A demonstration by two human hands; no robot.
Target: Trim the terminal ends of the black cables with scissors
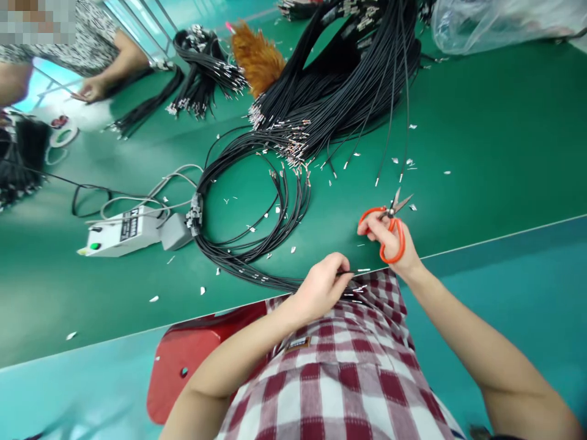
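My left hand [323, 286] is closed on the ends of several thin black cables [257, 276] at the table's front edge. Pale bare tips stick out past its fingers, some over the checked apron [334, 360]. The cables run left into a loose coil lying on the table, bunched at grey connectors [195, 214]. In my right hand [389, 241] is a pair of scissors [400, 249] with orange handles. Their blades stand apart and point away from me, with nothing between them.
A white box [126, 231] with a green button and a grey cord lies left of the coil. Behind it are large black cable bundles [358, 85], a brown fluffy duster [257, 55] and a plastic bag [504, 24]. Small white scraps dot the green table [495, 146]. Another person's hand [94, 90] rests far left.
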